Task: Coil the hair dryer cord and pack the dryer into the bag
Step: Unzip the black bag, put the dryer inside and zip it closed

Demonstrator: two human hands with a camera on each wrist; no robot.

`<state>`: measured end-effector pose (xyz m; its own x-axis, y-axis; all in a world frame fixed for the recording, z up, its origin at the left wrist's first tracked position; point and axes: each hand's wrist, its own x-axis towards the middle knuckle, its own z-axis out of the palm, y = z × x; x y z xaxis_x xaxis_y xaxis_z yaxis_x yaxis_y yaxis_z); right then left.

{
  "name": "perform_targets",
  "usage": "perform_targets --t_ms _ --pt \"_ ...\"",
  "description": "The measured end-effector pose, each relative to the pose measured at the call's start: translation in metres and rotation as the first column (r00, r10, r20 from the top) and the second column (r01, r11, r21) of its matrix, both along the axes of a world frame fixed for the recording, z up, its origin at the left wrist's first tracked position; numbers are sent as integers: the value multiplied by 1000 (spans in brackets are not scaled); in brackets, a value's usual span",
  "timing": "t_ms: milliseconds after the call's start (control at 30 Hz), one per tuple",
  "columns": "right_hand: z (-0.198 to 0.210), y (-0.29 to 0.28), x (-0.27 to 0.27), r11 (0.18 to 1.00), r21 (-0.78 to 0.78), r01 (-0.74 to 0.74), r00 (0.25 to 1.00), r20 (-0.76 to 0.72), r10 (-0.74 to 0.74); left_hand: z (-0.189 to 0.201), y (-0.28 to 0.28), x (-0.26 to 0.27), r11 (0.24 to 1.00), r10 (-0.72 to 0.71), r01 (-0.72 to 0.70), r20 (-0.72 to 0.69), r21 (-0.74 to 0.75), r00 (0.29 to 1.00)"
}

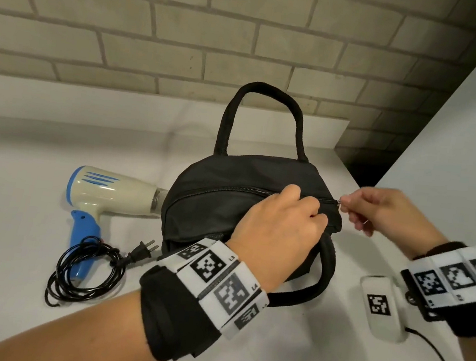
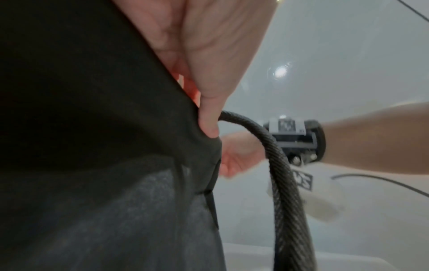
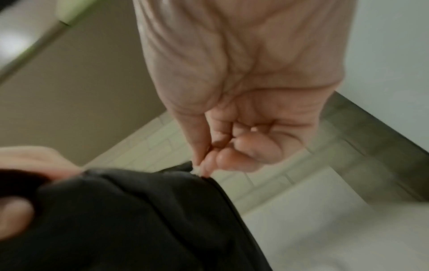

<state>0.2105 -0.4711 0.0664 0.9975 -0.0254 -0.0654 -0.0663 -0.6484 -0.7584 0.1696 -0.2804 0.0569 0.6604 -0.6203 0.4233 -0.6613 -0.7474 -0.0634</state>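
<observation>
A black fabric bag (image 1: 221, 205) with two looped handles sits mid-table, its zipper closed along the top. My left hand (image 1: 282, 227) grips the bag's fabric (image 2: 116, 128) near the right end, fingers curled over the zipper line. My right hand (image 1: 356, 208) pinches the small metal zipper pull (image 1: 339, 202) at the bag's right end; the right wrist view shows the same pinch on the zipper pull (image 3: 196, 169). A cream and blue hair dryer (image 1: 103, 191) lies left of the bag, nozzle against it. Its black cord (image 1: 85, 269) lies coiled over the handle, with the plug (image 1: 144, 251) free.
A white device (image 1: 380, 308) with a black marker and a thin black cable lies on the table (image 1: 15, 228) at the right, under my right wrist. A brick wall runs behind. A white panel rises at the right edge.
</observation>
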Motion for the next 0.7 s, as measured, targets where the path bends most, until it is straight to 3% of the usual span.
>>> perform_targets --t_ms 100,233,367,433,533,633,700 --pt "32 18 -8 963 -249 -100 986 107 130 4 -6 -2 1000 -9 9 -47 -6 999" --pt "49 58 -8 879 -414 -235 932 160 325 2 -14 -1 994 -74 63 -132 -86 988" --pt "41 56 4 952 -200 -232 960 109 257 10 -2 0 974 -148 91 -276 -209 950" --pt "37 52 5 981 -83 -178 977 107 186 26 14 -1 945 -152 30 -355 -327 922" --pt "32 53 2 991 19 -136 982 137 132 43 35 11 860 -81 -105 -335 -500 939" --pt "30 59 -1 991 50 -120 972 210 107 38 40 30 873 36 -223 -399 -434 916" --pt "30 64 -5 991 29 -130 956 270 117 34 33 36 895 23 -221 -454 -389 891"
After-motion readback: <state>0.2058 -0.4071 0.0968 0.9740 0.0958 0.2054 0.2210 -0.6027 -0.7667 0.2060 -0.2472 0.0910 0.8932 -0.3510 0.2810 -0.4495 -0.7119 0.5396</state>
